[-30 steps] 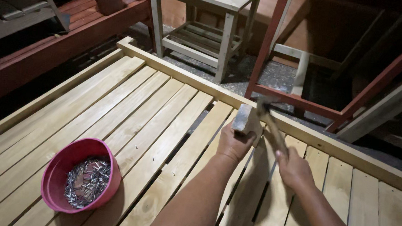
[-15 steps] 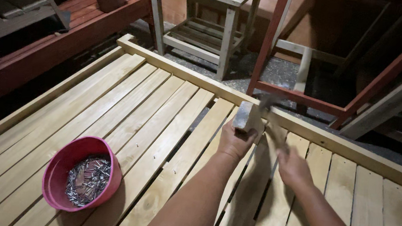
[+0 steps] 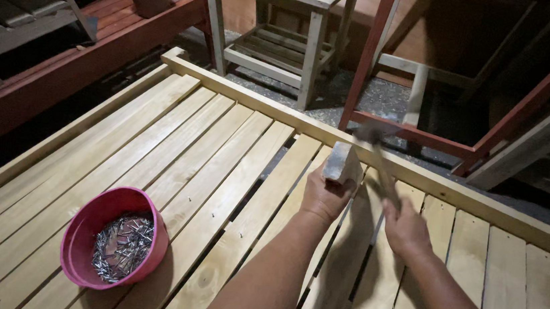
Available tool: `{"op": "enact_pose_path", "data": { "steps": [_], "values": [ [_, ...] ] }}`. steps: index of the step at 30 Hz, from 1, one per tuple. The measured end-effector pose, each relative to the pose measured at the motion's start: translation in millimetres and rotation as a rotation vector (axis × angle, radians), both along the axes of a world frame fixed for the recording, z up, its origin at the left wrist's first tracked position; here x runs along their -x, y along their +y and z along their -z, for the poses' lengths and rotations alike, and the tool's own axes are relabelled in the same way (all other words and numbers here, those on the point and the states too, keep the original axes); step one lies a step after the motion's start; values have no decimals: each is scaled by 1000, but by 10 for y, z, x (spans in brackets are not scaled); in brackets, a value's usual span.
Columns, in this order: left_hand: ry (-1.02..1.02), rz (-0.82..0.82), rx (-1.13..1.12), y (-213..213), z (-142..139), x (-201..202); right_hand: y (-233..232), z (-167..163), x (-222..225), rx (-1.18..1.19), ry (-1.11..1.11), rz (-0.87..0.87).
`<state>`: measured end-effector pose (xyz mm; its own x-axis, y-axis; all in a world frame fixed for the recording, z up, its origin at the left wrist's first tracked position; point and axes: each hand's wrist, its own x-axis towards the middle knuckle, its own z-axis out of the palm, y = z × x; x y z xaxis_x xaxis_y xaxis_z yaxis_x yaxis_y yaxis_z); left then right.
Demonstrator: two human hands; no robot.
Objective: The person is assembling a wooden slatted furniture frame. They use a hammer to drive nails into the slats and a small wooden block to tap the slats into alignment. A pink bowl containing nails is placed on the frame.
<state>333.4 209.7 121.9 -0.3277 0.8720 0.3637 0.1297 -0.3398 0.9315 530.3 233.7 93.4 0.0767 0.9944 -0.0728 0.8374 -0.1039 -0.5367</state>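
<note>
My left hand (image 3: pixel 326 194) grips a small pale wooden block (image 3: pixel 342 162), held upright against a plank of the slatted wooden frame (image 3: pixel 154 156). My right hand (image 3: pixel 404 229) holds a hammer (image 3: pixel 381 165) by its wooden handle, the dark head raised just right of and slightly above the block. Both hands are over the planks near the frame's far rail (image 3: pixel 433 183). A pink bowl (image 3: pixel 83 223) full of metal nails (image 3: pixel 121 247) sits on the planks at the lower left, well away from both hands.
A pale wooden stool (image 3: pixel 280 34) stands beyond the frame on a gravelly floor. Red-painted wooden furniture (image 3: pixel 425 132) is behind the far rail at right, and a red bench-like piece (image 3: pixel 75 61) lies along the left. Gaps run between the planks.
The hammer head has shifted slightly, staying raised beside the block. The view has moved a little closer; the left hand keeps the block in place.
</note>
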Motion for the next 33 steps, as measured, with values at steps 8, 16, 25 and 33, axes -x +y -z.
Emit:
{"op": "enact_pose_path", "data": {
  "steps": [8, 16, 25, 33],
  "values": [
    [-98, 101, -143, 25, 59, -64, 43, -2, -149, 17, -81, -84],
    [27, 15, -45, -24, 54, -36, 157, 96, 8, -249, 162, -131],
    [-136, 92, -104, 2, 38, -69, -38, -157, 18, 184, 73, 28],
    [76, -47, -21, -115, -98, -49, 86, -126, 26, -335, 197, -79]
  ]
}}
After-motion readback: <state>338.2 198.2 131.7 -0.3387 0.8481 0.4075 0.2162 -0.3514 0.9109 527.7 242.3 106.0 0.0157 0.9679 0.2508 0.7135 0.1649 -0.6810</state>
